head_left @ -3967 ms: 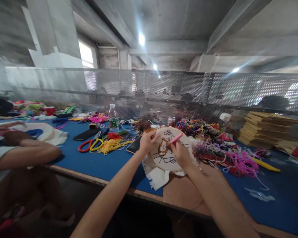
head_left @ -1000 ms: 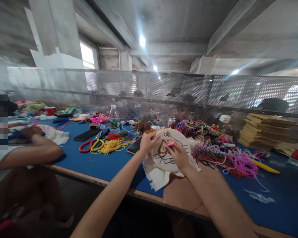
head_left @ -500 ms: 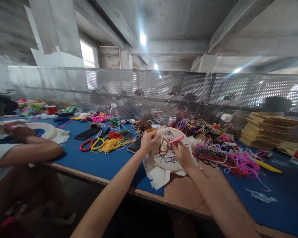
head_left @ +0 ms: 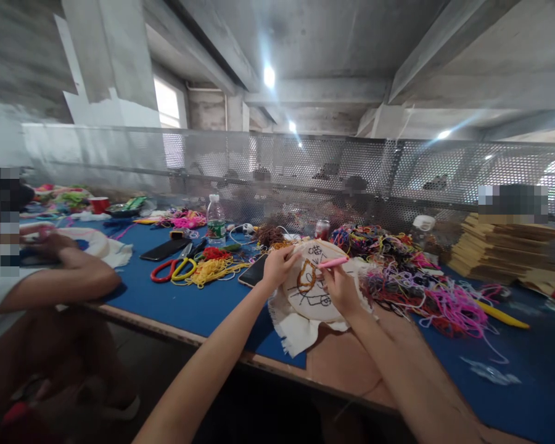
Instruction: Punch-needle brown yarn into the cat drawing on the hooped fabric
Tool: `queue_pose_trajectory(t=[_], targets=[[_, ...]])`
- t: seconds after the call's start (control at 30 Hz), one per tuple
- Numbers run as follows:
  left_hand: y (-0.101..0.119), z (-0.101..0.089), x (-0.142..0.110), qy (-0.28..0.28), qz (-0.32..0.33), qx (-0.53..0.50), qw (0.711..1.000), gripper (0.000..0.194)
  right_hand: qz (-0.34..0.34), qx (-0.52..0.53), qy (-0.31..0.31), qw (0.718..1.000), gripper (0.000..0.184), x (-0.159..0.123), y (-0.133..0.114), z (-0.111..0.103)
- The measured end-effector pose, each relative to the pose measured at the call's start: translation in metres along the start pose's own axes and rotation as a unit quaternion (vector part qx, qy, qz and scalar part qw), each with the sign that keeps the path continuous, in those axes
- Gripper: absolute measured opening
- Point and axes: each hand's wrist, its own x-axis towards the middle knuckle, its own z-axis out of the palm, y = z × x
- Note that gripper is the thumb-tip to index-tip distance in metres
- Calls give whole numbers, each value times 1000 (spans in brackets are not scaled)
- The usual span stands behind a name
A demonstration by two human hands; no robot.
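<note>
An embroidery hoop (head_left: 312, 311) with white cloth stretched over it is tilted up at the table's front edge. Its cloth bears dark drawn lines and a brown-orange stitched outline, and a frayed cloth edge (head_left: 296, 336) hangs below. My left hand (head_left: 277, 266) is closed on the hoop's upper left rim. In my right hand (head_left: 341, 288) a pink punch needle (head_left: 335, 262) is pinched, its tip end by the stitched outline. The exact tip and any thread in it are too small to make out.
Left of the hoop lie a phone (head_left: 254, 271), yellow yarn (head_left: 215, 271) and scissors (head_left: 173, 270). Tangled yarn (head_left: 457, 305) is heaped to the right, before stacked brown paper (head_left: 499, 250). A bottle (head_left: 216, 222) and a can (head_left: 322, 229) stand behind. A co-worker's arm (head_left: 69, 277) rests at left.
The pink punch needle now lies flatter, its rear end lowered to the right, as my right hand shifts slightly. My left hand keeps its hold on the hoop. The whole view has shifted a little.
</note>
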Motion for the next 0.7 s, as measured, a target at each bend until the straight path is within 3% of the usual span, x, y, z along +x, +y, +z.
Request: queue_pose_trajectory(t=[0.23, 0.43, 0.6, 0.7], targets=[[1, 1, 0, 2, 7, 7, 1000, 37, -9, -9, 1, 1000, 24, 0, 3, 2], [-1, 1, 1, 3, 7, -5, 1000, 36, -76, 5, 5, 997, 19, 3, 4, 7], [1, 1, 2, 9, 6, -9, 1000, 35, -49, 24, -29, 998, 16, 4, 2, 6], [1, 1, 2, 7, 2, -8, 1000, 35, -44, 34, -14, 998, 19, 3, 2, 7]])
